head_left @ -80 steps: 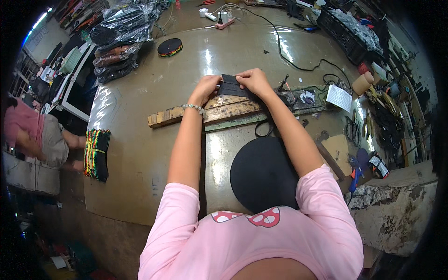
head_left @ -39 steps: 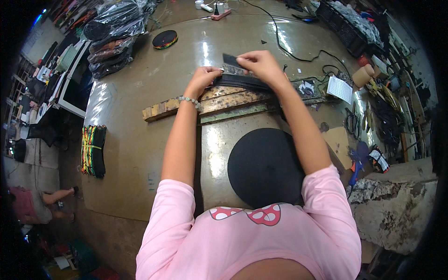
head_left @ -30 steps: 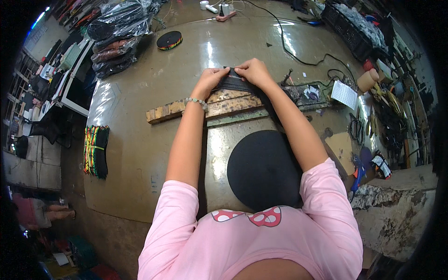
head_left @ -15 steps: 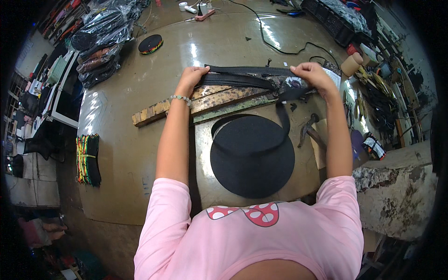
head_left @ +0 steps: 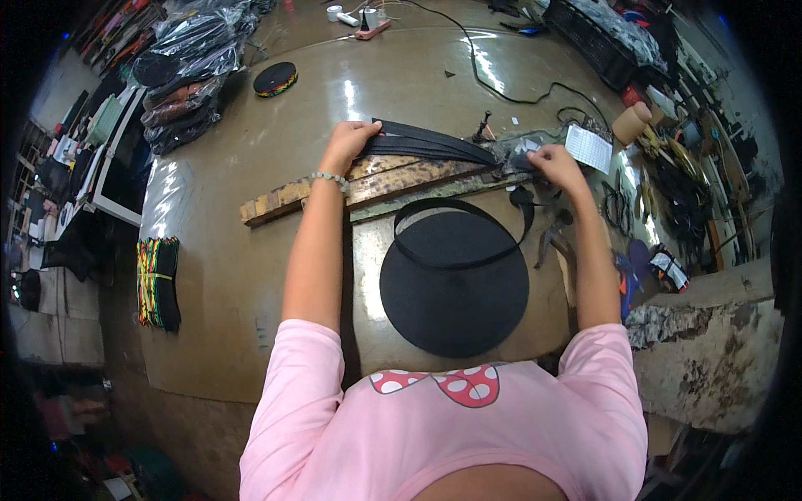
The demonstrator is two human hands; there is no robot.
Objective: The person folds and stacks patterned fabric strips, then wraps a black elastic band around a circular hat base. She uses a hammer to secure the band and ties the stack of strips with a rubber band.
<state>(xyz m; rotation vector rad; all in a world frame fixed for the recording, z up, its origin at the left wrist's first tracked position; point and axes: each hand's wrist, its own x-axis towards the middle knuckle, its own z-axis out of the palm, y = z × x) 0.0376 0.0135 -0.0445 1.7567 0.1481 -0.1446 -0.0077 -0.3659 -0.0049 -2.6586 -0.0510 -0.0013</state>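
My left hand [head_left: 354, 142] is closed on the left ends of several flat black straps [head_left: 430, 148], which lie along long wooden bars [head_left: 393, 184]. My right hand [head_left: 558, 164] is at the right end of the bars, its fingers pinched beside a dark, cluttered patch with clear plastic [head_left: 520, 150]. Whatever may be between those fingers is too small to make out. In front of me lies a large flat roll of black strap [head_left: 455, 292]. A loose length of strap [head_left: 528, 219] loops off the roll toward the bars' right end.
Right of the roll lies a hammer [head_left: 553, 238]. A white printed sheet [head_left: 589, 149] and a cardboard-coloured cone [head_left: 632, 123] are beyond my right hand. A banded bundle of coloured straps [head_left: 157, 284] is at left; a smaller roll [head_left: 276, 79] lies farther back. A black cable [head_left: 518, 98] crosses the table.
My right hand has come down and nearer the bars' right end, and the strap stretched between my hands is no longer taut there. The roll's loose strap has dropped into an open loop.
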